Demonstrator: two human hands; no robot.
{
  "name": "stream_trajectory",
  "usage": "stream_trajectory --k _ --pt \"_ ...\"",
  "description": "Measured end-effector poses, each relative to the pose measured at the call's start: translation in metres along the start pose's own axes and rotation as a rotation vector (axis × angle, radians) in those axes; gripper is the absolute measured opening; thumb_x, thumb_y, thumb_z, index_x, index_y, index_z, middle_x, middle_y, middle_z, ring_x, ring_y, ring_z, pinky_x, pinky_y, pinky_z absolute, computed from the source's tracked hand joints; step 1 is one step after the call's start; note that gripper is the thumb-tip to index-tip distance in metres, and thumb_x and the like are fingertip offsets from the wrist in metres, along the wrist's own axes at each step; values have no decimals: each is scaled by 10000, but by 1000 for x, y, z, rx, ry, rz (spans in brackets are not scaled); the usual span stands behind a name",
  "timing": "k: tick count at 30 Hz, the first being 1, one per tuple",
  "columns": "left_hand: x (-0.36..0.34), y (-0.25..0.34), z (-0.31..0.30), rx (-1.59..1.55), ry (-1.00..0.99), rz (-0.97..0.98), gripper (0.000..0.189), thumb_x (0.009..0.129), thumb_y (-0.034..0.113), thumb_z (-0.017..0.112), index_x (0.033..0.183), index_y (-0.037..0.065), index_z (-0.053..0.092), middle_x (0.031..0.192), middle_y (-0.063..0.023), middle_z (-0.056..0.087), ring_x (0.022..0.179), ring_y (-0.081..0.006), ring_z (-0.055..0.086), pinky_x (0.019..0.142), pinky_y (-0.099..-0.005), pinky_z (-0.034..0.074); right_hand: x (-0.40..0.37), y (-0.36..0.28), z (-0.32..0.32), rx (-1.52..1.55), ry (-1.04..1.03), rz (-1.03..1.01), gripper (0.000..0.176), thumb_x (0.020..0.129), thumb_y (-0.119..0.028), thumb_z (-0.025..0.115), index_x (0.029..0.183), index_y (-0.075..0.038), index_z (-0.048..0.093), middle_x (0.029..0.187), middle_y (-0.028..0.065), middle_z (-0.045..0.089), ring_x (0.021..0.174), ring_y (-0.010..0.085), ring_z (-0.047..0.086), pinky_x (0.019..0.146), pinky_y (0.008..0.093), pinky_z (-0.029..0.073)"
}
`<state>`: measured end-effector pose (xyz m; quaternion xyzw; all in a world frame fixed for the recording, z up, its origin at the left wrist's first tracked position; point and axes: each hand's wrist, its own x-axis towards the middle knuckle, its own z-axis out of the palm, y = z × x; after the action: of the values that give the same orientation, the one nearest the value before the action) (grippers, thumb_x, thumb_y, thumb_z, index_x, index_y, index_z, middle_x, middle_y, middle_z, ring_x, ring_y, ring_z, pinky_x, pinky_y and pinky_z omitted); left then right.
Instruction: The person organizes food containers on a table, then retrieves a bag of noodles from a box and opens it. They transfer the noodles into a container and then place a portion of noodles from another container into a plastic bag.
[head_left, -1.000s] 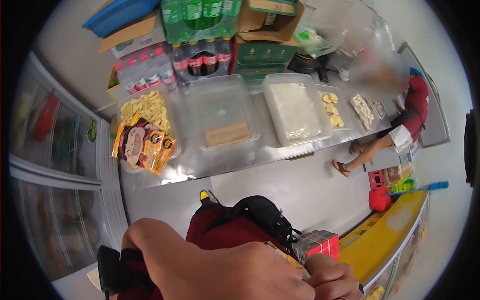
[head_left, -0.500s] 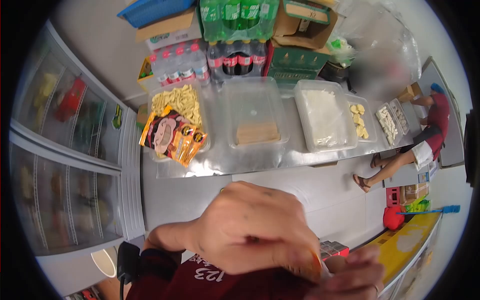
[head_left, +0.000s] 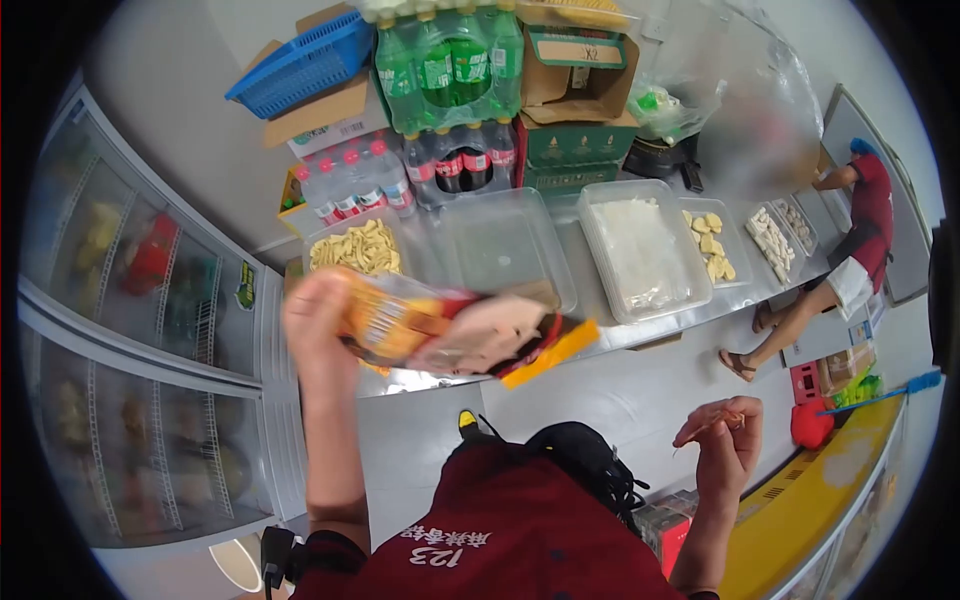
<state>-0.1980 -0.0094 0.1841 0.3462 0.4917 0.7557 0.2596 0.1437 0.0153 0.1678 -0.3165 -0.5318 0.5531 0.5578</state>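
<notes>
My left hand (head_left: 318, 320) grips one end of an orange, black and pink printed bag (head_left: 450, 325), blurred by motion, above the table's front edge. Behind it, a clear tray (head_left: 408, 240) holds pale yellow strips (head_left: 356, 248). Part of an empty-looking clear container (head_left: 505, 235) is covered by the bag. Lower right, over the floor, my right hand (head_left: 728, 445) is closed in a pinch on a small reddish-orange piece, too small to identify.
Stacked lidded containers (head_left: 645, 255) and trays of food (head_left: 712, 245) line the metal table. Bottle packs (head_left: 450, 65), boxes (head_left: 575, 145) and a blue basket (head_left: 305, 65) stand behind. A fridge (head_left: 150, 300) is left. A co-worker (head_left: 868, 215) stands far right.
My hands, together at the lower middle before, are now wide apart. The printed bag that lay over the left tray is now lifted in my left hand. The view has shifted.
</notes>
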Motion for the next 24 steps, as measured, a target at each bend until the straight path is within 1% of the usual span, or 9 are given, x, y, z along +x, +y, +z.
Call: stream_trajectory --k 3,6,10,13,16,17,18,21,24 --pt "-17 -3 47 335 -356 71 93 752 69 565 745 -14 606 641 -30 545 602 -85 502 547 -197 382 20 0 8 -139 0 -28 288 831 16 395 1108 -61 390 775 138 530 508 125 471 420 226 377" --pt "-22 -6 78 415 -580 45 95 747 59 562 738 -25 605 608 -45 535 565 -88 485 499 -213 358 58 -1 18 -634 -304 -326 252 645 54 453 837 -32 592 785 127 515 701 252 510 601 277 401" --pt "-26 -17 114 344 -715 49 84 733 44 572 713 -32 602 568 -47 523 518 -97 471 464 -225 345 72 12 29 -525 -400 -197 72 749 -68 534 753 -8 573 764 119 487 672 252 506 578 284 404" --pt "-24 -21 129 454 -866 -23 98 730 58 573 774 -28 590 687 -52 544 623 -103 487 561 -210 367 77 25 10 -540 -544 -175 206 797 -145 534 671 19 527 673 112 460 581 244 477 518 292 385" --pt "-33 -45 165 644 -367 402 212 707 73 610 904 1 581 846 -104 569 780 -185 541 690 -278 417 86 40 -11 -527 -336 -135 250 815 -135 508 632 34 482 577 110 424 497 234 416 462 302 346" --pt "-33 -52 162 772 -317 422 476 689 134 649 1120 36 470 1115 -135 469 1023 -228 457 864 -325 354 88 50 -15 -415 -210 -72 264 825 -127 495 621 38 465 519 116 398 472 216 380 443 311 322" --pt "-40 -61 166 772 -310 423 476 689 134 649 1120 36 470 1115 -135 469 1023 -228 457 864 -325 354 89 51 -19 -416 -216 -75 264 825 -127 495 621 38 465 519 116 398 472 216 380 443 311 322" --pt "-77 -88 177 322 -369 -58 874 670 270 684 1313 59 130 1308 -138 242 1203 -247 270 974 -376 238 95 46 -23 -473 -199 -150 233 825 -106 493 642 38 475 570 112 432 483 196 388 449 297 324" --pt "-97 -123 193 -35 -336 -277 834 693 267 668 1302 48 141 1249 -143 318 1149 -228 340 944 -351 283 98 51 -7 -350 -209 -89 233 837 -101 478 647 30 455 571 65 406 535 140 360 495 257 310"
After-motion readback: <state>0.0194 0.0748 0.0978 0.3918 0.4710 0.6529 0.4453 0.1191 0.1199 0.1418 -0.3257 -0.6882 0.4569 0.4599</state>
